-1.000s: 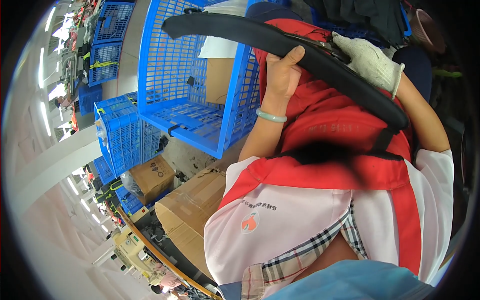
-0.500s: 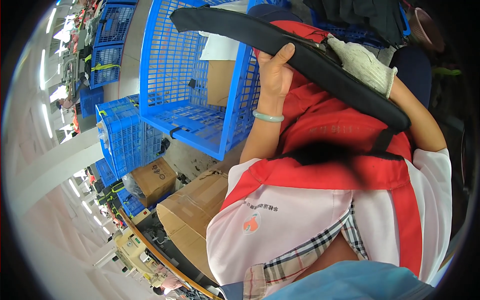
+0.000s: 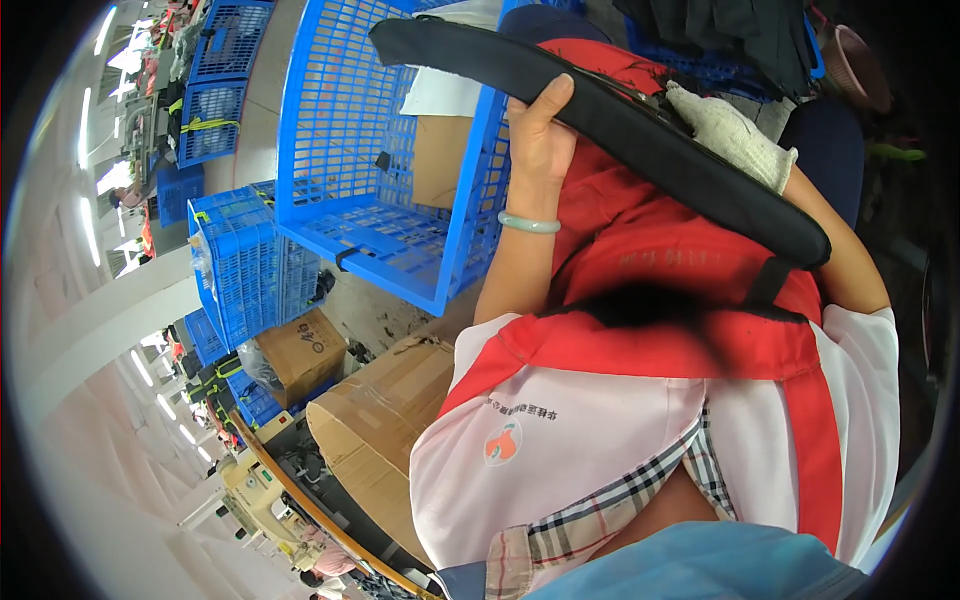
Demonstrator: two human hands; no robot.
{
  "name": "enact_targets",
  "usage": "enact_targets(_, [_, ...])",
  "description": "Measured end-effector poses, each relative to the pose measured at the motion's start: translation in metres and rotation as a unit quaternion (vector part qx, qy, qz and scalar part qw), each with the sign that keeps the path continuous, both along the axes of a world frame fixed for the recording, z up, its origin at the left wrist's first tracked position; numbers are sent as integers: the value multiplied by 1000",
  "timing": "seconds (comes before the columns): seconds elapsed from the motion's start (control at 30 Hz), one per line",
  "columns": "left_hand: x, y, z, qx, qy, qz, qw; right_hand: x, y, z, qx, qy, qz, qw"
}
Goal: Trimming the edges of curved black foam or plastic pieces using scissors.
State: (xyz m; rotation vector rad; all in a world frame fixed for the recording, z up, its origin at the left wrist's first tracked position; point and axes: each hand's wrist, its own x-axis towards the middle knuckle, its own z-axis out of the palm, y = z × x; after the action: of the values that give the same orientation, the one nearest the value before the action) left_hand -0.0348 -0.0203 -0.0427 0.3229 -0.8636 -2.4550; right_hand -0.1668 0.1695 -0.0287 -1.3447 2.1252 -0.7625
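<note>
A long black padded fabric strip (image 3: 640, 135) stretches slantwise above my lap, from over the blue crate at upper left down to my right forearm. My left hand (image 3: 543, 130), bare and with a pale bangle on the wrist, grips its near edge, thumb lying on top and fingers mostly underneath. On the far side, my right hand (image 3: 735, 140) wears a white knitted glove and holds the strip's other edge. Its fingertips are partly hidden by the strip and dark threads. Beneath lies my red apron (image 3: 650, 220).
Left of my lap stands a large open blue plastic crate (image 3: 360, 265) with cardboard and white sheets inside. More blue crates (image 3: 250, 270) and cardboard boxes (image 3: 385, 415) sit farther left. Dark fabric pieces (image 3: 740, 40) lie in a crate at upper right, near a pinkish basket (image 3: 855, 70).
The black strip has shifted slightly to the right and down. My left hand has moved a little left, now closer to the strip's left end; the gloved hand went slightly right.
</note>
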Motion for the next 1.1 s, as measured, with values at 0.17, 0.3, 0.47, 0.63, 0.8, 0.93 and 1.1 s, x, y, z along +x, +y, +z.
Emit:
enact_targets(0.17, [-2,9,2,-30,-7,8,999,-1,-7,10,41,92,10,995])
enact_targets(0.3, [-2,11,10,-13,-4,6,1000,-1,-11,32,36,68,34,996])
enact_targets(0.47, [1,9,5,0,-2,4,1000,-3,-15,27,8,-18,31,999])
enact_targets(0.63, [-1,12,4,-2,8,-17,1000,-9,-13,19,12,-7,16,1000])
enact_targets(0.8, [1,-13,7,-6,-13,4,1000,-8,-13,20,21,5,32,999])
enact_targets(0.93, [-3,-9,8,-50,-17,16,998,-4,-13,13,-36,59,1,998])
enact_targets(1.1, [-6,-7,12,-38,1,4,999,-14,-22,10,-49,84,49,994])
